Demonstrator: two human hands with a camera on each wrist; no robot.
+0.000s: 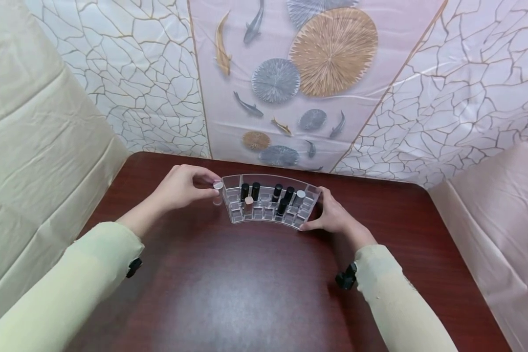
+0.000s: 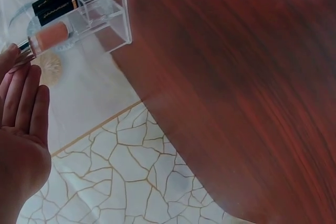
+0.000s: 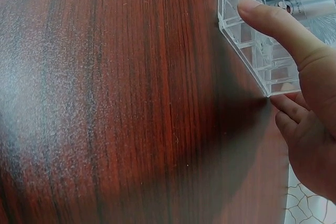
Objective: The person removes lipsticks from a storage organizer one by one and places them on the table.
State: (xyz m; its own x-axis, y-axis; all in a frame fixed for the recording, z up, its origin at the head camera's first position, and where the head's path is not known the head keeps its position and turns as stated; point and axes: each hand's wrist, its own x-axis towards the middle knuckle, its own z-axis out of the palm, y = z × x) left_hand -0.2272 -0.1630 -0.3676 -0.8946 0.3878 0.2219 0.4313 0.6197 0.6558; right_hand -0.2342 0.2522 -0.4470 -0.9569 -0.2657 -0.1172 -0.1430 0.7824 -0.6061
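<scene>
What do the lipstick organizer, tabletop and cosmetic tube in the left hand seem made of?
Lipstick organizer: probably clear, glossy acrylic; it is see-through with bright edges.
Tabletop: wood or laminate, semi-gloss; dark streaked grain, pale glare.
Cosmetic tube: clear plastic or glass, peach showing through; silvery cap, perhaps metallized plastic.

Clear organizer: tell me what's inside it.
The clear organizer holds five black-topped tubes, one peach tube and one silver tube. The front black-topped tube covers the lower end of one behind it.
</scene>
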